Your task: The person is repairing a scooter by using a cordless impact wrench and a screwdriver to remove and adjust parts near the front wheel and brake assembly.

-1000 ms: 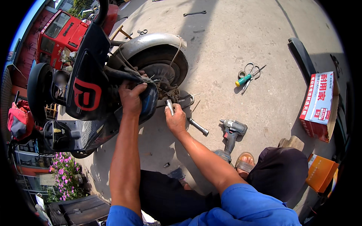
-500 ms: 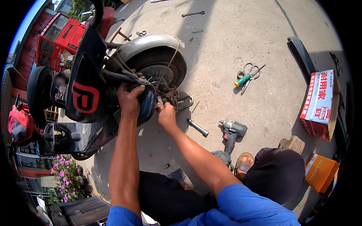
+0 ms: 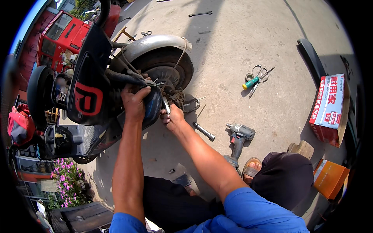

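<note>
An electric scooter (image 3: 92, 70) lies on its side at the left, its rear wheel (image 3: 165, 73) and grey mudguard (image 3: 153, 42) toward the middle. My left hand (image 3: 135, 101) is closed round the scooter's dark rear part, with its fingertips showing beyond a black tube (image 3: 123, 77). Just right of it, my right hand (image 3: 173, 117) grips a silver wrench-like tool (image 3: 166, 105). The tool's far end reaches into a tangle of wires and cord (image 3: 174, 95) by the wheel, where I cannot see what it touches.
Near my right forearm lie a metal socket bar (image 3: 204, 131) and a cordless impact wrench (image 3: 239, 136). Farther out are a green screwdriver (image 3: 251, 82), scissors (image 3: 261, 73) and a spanner (image 3: 200, 14). A printed carton (image 3: 328, 103) and an orange box (image 3: 330, 178) stand at the right.
My right hand has turned and shifted slightly right, showing its curled fingers and more of the silver tool. My left hand keeps its hold, moving barely at all.
</note>
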